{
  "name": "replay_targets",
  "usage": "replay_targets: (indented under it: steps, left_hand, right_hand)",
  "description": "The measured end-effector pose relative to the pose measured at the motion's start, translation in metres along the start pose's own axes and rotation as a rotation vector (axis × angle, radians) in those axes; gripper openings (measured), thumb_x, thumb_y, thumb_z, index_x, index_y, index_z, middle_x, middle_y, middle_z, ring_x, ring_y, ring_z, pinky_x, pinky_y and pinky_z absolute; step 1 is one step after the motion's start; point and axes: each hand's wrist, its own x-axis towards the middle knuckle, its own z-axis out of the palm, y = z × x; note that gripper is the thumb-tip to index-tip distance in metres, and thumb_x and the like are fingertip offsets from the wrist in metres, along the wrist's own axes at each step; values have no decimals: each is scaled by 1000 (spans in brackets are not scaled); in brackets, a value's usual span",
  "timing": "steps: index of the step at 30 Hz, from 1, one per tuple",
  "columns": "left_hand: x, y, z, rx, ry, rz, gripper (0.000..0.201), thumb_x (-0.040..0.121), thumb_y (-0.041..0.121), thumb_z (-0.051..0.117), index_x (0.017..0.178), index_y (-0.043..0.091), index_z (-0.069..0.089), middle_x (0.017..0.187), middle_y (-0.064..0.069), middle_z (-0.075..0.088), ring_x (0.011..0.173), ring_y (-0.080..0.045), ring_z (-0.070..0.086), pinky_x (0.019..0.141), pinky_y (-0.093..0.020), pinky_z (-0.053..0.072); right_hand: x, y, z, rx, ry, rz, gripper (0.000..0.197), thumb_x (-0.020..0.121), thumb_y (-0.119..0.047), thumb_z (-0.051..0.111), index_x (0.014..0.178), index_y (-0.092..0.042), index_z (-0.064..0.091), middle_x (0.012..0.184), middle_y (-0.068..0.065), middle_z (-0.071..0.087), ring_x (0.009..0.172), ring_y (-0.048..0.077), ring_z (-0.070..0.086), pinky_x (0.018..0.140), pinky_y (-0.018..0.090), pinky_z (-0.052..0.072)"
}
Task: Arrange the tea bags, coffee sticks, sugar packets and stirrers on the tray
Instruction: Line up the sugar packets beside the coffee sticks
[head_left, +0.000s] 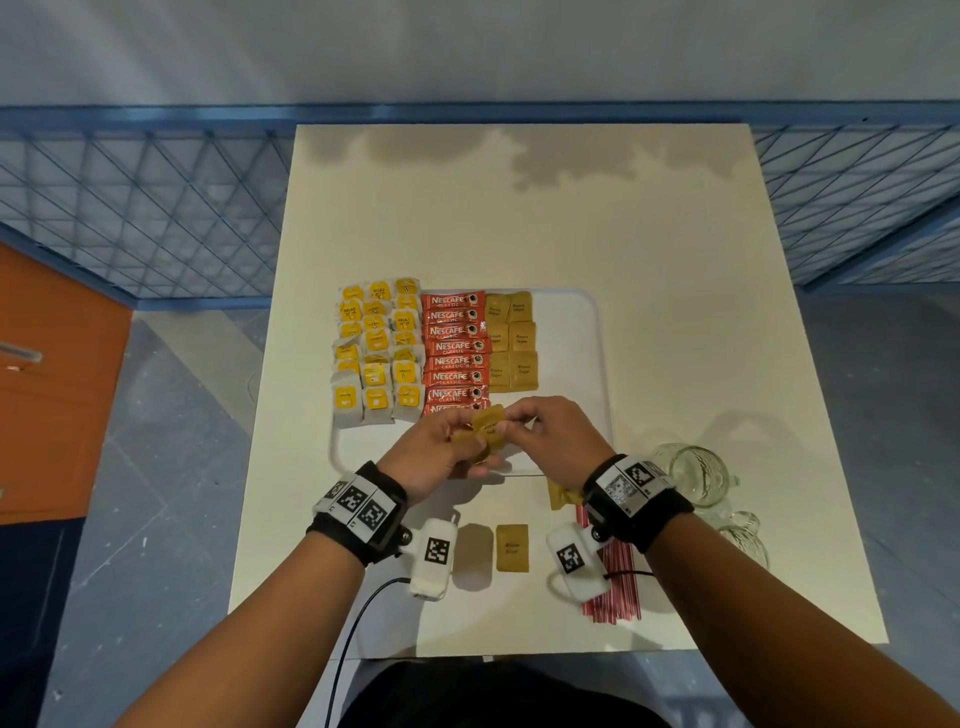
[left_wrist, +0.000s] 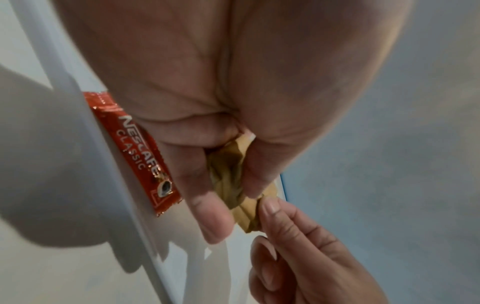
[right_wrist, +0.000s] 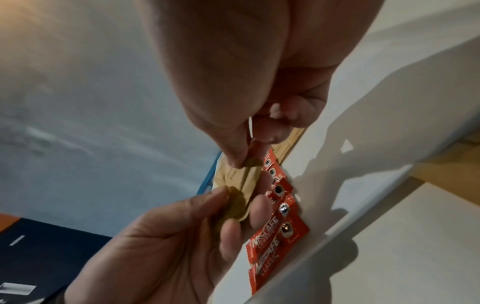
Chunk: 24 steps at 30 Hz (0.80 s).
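A white tray (head_left: 576, 332) holds yellow tea bags (head_left: 375, 353) in rows at its left, red coffee sticks (head_left: 456, 353) in a column at the middle and brown sugar packets (head_left: 511, 340) beside them. Above the tray's near edge my left hand (head_left: 441, 452) grips a small bunch of brown sugar packets (head_left: 485, 428). My right hand (head_left: 550, 431) pinches the top packet of that bunch (left_wrist: 248, 207) between thumb and forefinger. In the right wrist view the packets (right_wrist: 241, 185) hang over the coffee sticks (right_wrist: 275, 232).
On the table near me lie one sugar packet (head_left: 512, 547), another few (head_left: 563, 496) under my right wrist and a bundle of red stirrers (head_left: 615, 587). Glass mugs (head_left: 693, 473) stand at the right. A blue mesh fence (head_left: 130, 208) surrounds the table.
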Motion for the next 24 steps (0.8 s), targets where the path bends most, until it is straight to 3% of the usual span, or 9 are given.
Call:
replay_targets:
  steps: [3,7,9,15,19,21,24]
  left_hand:
    - [1,-3,-2,-81,9,-23,41,92,-17,54,127,2,62,117,-26,69,106,-41,70,81,-36,62]
    - [3,-7,-8,-179,48,-31,46,91,-22,48,131,0,54,125,-29,65,114,-47,65,93,-49,58]
    - [2,-7,-10,-195,54,-23,44,94,-20,47,132,1,53,124,-26,67,115,-47,65,91,-48,60]
    - [-5,-3,-9,-121,75,-9,31,102,-7,48,129,2,58,120,-23,70,110,-38,70,74,-30,62]
    - [-8,-2,-6,-15,124,9,20,105,8,51,114,-1,66,113,-18,75,97,-31,74,63,-23,58]
    - [-7,-4,-6,-12,168,11,21,105,9,51,108,-2,68,107,-20,76,90,-34,72,58,-22,56]
    - [-3,-9,-8,0,273,-8,21,102,13,58,104,-5,67,94,-20,76,86,-35,69,57,-23,54]
  right_hand:
    - [8,3,-1,11,90,28,17,98,-31,66,100,-21,79,95,-10,73,87,5,63,75,22,47]
    - [19,5,-3,-28,152,84,21,100,-29,63,95,-18,80,92,-5,74,85,13,66,72,26,48]
    - [25,7,-1,-46,174,109,23,100,-28,63,90,-16,79,90,-2,75,84,17,67,75,30,51]
    - [36,7,7,-148,173,181,33,100,-32,62,73,-16,74,78,-2,72,77,21,69,74,36,59]
    - [39,4,12,-175,150,205,39,96,-35,67,61,-17,68,69,-3,68,74,22,69,72,36,59]
    - [39,2,13,-177,153,212,34,94,-36,69,63,-21,69,71,-6,67,74,20,68,71,35,58]
    - [36,-3,12,-172,161,224,21,92,-36,73,79,-20,71,84,-5,71,81,19,69,75,36,59]
